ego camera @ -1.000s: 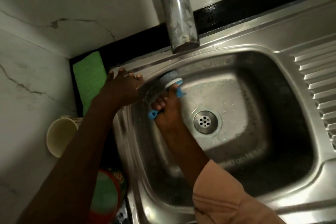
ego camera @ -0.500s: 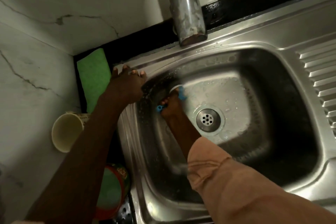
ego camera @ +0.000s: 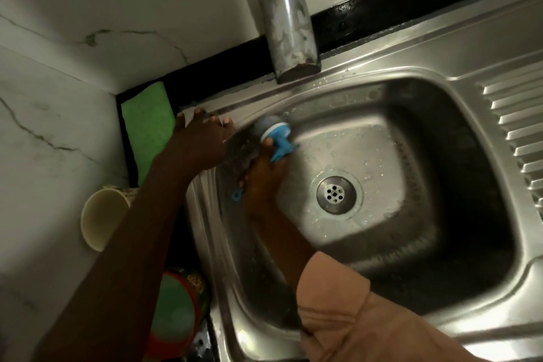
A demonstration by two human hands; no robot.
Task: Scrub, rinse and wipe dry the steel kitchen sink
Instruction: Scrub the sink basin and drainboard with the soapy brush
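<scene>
Head view: scrubber (ego camera: 273, 129) higher up sink (ego camera: 440, 297) wall than before.

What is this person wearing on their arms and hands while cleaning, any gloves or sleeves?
No gloves: both the left hand and the right hand are bare, with no rings or watch in view. The left forearm is bare as far as the picture shows. The right arm wears a loose, peach-pink sleeve pushed up the forearm, its cuff folded and creased.

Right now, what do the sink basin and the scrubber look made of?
Sink basin: stainless steel by the look, brushed sheen and pressed ribs. Scrubber: grey head looks like wire mesh, though blurred; blue handle looks like smooth plastic.
</scene>
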